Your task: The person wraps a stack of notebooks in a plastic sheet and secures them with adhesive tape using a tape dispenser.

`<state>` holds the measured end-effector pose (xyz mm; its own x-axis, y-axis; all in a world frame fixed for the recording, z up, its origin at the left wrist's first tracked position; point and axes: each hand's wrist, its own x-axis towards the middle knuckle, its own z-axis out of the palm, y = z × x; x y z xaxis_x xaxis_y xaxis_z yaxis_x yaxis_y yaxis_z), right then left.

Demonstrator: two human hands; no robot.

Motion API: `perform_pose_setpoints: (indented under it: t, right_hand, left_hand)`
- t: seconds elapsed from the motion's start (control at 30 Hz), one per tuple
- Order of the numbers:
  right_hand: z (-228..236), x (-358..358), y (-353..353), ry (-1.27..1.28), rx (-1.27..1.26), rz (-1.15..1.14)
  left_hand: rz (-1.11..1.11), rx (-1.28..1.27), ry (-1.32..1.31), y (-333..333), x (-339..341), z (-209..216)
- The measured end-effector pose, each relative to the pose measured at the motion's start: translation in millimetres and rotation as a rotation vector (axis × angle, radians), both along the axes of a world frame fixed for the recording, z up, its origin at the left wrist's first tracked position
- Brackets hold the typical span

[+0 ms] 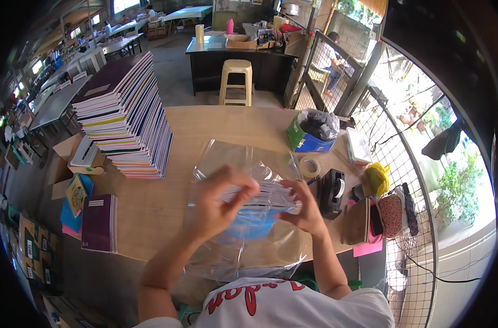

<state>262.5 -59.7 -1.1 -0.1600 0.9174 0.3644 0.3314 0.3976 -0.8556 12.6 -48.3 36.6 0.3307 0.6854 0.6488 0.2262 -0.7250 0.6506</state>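
In front of me a clear plastic sheet [221, 153] lies crinkled on the table, its near end hanging over the edge. Beneath the film shows a flat blue thing [252, 223], maybe a notebook, with white bands at its far side. My left hand [219, 205] hovers over the left part of the film, blurred, its fingertips drawn to the thumb; whatever they pinch cannot be made out. At the right side of the film, my right hand [303, 210] has its thumb and fingers apart, close to the plastic or touching it.
A tall notebook stack [126, 120] rises at left, beyond a few purple notebooks [98, 224]. Along the right stand a box with dark plastic [309, 136], a tape roll [310, 165], a black tape dispenser [331, 194] and pouches [391, 216]. A stool [236, 76] stands past the table [189, 123].
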Motion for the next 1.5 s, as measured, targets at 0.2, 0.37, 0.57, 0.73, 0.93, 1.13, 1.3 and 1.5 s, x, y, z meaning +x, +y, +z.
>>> perform_pose_setpoints:
  t: [0.2,0.37,0.57,0.73,0.93,1.13,1.3,1.5]
  right_hand:
    - [30,-17,13,0.473,0.205,0.022]
    - [34,24,15,0.091,0.127,0.147]
    - [30,-10,29,-0.066,0.383,0.27]
    - [21,41,18,0.386,0.358,-0.005]
    - [-27,18,5,-0.164,0.154,0.129]
    - [-34,-20,12,-0.226,0.108,-0.061]
    - [-26,-14,24,-0.068,0.003,0.028]
    - [-51,10,32,0.179,-0.23,-0.034]
  left_hand:
    - [-0.081,0.239,0.056,-39,4,53]
    - [0.086,0.682,0.833,-32,26,5]
    - [-0.064,0.455,0.617,-15,21,92]
    - [0.102,-0.067,0.304,-18,-30,-21]
    - [0.18,-0.093,0.426,-4,10,-63]
    - [0.191,-0.508,0.193,11,10,-53]
    - [0.315,-0.187,0.292,-4,-5,-76]
    - [0.404,-0.286,0.392,-6,-2,-60]
